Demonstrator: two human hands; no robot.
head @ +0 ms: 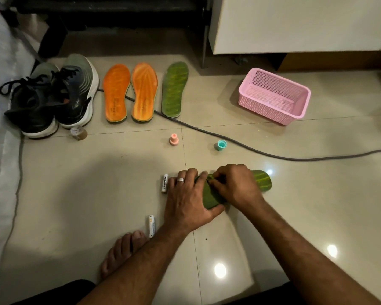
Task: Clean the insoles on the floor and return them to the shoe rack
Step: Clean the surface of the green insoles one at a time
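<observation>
A green insole (262, 180) lies on the floor tiles in front of me. My left hand (189, 199) grips its near end, fingers on top and thumb under the edge. My right hand (231, 184) lies over its middle, fingertips curled and pinching at the surface. Farther back lie two orange insoles (117, 93) (144, 92) and a second green insole (175, 90), side by side. The dark shoe rack (110, 12) stands at the top of the view.
A pair of dark sneakers (51, 97) sits at the left by a white bedsheet. A pink basket (273, 95) stands at the right. A grey cable (240, 143) crosses the floor. A pink cap (174, 140), a teal cap (221, 145), two batteries (164, 183) (151, 226) and my bare foot (121, 252) are near.
</observation>
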